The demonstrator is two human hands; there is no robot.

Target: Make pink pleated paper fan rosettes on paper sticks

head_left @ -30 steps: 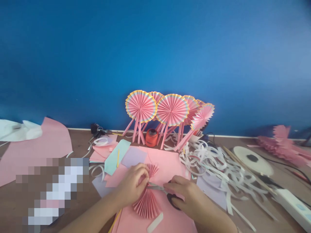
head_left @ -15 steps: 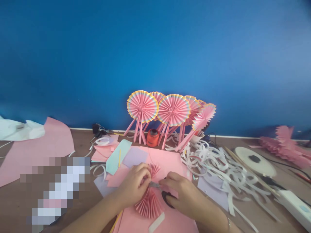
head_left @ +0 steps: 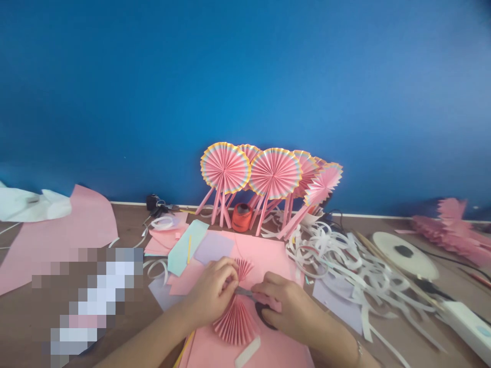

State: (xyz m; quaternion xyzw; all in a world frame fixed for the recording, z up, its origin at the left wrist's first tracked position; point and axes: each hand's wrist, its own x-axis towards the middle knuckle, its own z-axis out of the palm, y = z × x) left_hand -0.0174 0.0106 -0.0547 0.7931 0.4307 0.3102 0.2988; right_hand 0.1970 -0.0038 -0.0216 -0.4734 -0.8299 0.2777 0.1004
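Observation:
A pleated pink paper fan (head_left: 235,323) spreads out on both sides of its pinched middle, over a stack of pink paper (head_left: 284,340). My left hand (head_left: 216,287) is closed on the fan's narrow middle, its fingertips pressed together there. In my right hand (head_left: 286,301) is a pair of scissors with black handles (head_left: 264,314); the fingers wrap round them. The blades reach left to the fan's middle, close by my left fingertips. Whatever lies between the blades is too small to make out. Just below the fan lies a short white strip (head_left: 247,351).
Round pleated paper fans on pink legs (head_left: 274,174) stand against the blue wall. An orange-red roll (head_left: 242,219) sits before them. Curled white strips (head_left: 326,250) heap at right, beside a pale round disc (head_left: 404,253). Coloured paper pieces (head_left: 187,248) lie at left.
Both hands keep nearly the same place. The scissors have turned slightly at the fan's middle. The camera view has shifted a little.

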